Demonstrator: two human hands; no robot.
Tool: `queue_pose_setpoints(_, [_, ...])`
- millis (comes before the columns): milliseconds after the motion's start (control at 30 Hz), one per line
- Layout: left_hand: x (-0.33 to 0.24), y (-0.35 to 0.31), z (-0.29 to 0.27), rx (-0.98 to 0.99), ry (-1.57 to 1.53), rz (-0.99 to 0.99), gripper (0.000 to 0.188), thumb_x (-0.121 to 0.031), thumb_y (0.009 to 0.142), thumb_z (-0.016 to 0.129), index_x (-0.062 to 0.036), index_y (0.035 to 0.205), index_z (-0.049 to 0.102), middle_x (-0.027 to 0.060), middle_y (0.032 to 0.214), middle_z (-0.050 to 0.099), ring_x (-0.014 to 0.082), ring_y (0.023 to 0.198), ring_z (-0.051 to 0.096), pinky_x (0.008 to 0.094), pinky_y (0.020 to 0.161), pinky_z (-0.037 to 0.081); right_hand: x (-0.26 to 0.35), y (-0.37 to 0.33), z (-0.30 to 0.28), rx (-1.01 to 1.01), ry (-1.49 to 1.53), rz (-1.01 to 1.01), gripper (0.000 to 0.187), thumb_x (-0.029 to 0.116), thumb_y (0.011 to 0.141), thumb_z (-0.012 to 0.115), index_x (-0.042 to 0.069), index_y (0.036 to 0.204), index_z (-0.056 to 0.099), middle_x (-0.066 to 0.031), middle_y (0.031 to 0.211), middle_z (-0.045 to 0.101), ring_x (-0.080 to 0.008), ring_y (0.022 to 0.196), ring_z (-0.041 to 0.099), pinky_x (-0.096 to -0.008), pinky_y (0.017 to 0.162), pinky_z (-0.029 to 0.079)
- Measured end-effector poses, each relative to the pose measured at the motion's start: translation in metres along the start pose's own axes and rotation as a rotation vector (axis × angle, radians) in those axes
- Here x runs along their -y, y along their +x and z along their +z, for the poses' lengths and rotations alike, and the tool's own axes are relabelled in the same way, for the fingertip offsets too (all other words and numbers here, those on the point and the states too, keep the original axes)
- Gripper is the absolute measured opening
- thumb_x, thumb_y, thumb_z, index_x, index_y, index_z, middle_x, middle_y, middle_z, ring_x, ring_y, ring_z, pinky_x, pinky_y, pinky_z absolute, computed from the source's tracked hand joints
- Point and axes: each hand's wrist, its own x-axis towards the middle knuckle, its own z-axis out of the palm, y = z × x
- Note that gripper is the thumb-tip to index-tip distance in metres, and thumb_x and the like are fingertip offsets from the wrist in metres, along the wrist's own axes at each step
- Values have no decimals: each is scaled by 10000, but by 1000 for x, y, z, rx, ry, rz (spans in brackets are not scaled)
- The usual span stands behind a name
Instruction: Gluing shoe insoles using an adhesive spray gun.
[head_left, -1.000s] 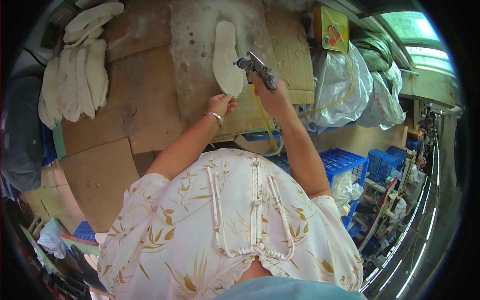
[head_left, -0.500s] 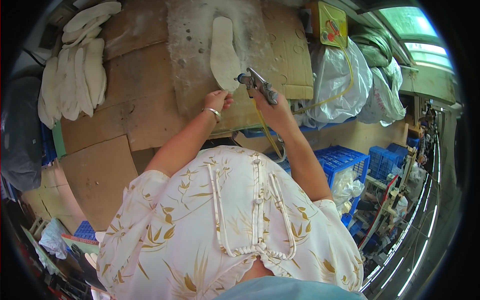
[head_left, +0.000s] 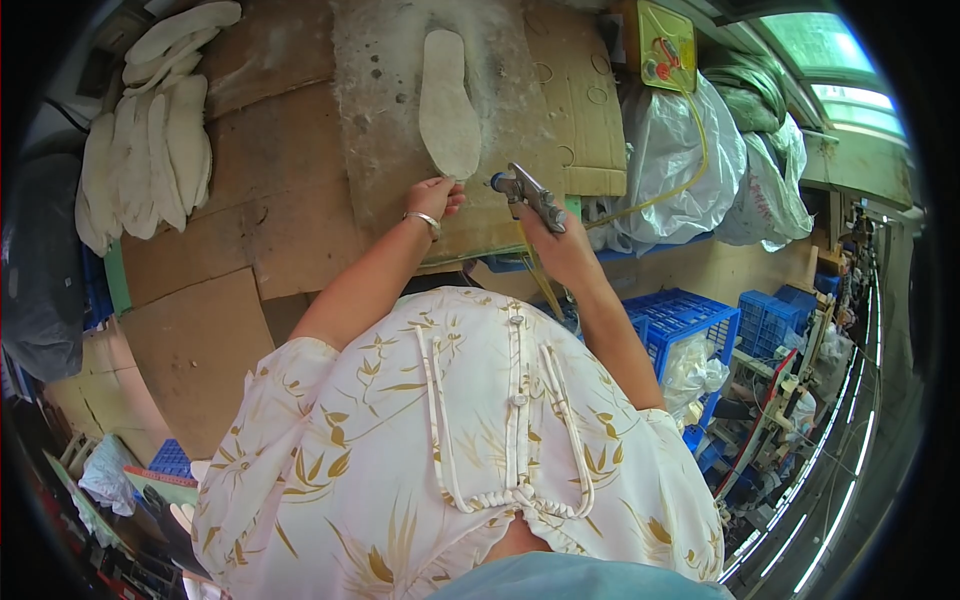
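As the left hand (head_left: 434,198) seemingly pinches the insole (head_left: 449,110) at its near end, the right hand (head_left: 562,241) grips a spray gun (head_left: 536,199); spraying looks underway, any next pass needing steady aim

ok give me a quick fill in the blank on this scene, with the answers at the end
The spray gun is in the person's ____ hand.
The insole is touched by the ____ hand.
The hose over the plastic bag is ____.
The crate beside the forearm is ____.
Missing words: right; left; yellow; blue
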Motion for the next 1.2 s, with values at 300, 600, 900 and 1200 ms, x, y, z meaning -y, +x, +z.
queue_pose_setpoints(300, [5,5,-2,-3,2,16,170,-190,835,547,-37,900,575,54,836,623,113,663,607,200,498,473,10,17,-3,-77,-30,-75,251,243,844,548,17,747,502,3,589,420,-87,556,350,-261,501,333])
queue_pose_setpoints(600, [3,2,-3,-6,0,16,170,-194,833,550,-38,895,578,50,837,624,103,651,604,198,495,467,40,41,-4,-123,-81,-152,249,236,836,552,4,755,511,-13,577,423,-92,555,359,-267,510,345])
queue_pose_setpoints(900, [4,2,-1,2,33,21,180,-207,830,558,-40,892,582,48,830,626,102,655,605,200,499,463,70,72,-4,-170,-70,-164,267,251,834,550,-9,772,543,-21,597,470,-96,568,408,-268,521,362])
queue_pose_setpoints(1200, [5,1,2,-12,51,11,176,-210,828,562,-45,887,581,48,833,630,108,643,609,201,496,467,83,114,-3,-256,-19,-254,339,334,819,549,19,694,536,0,524,438,-96,463,399,-266,442,342])
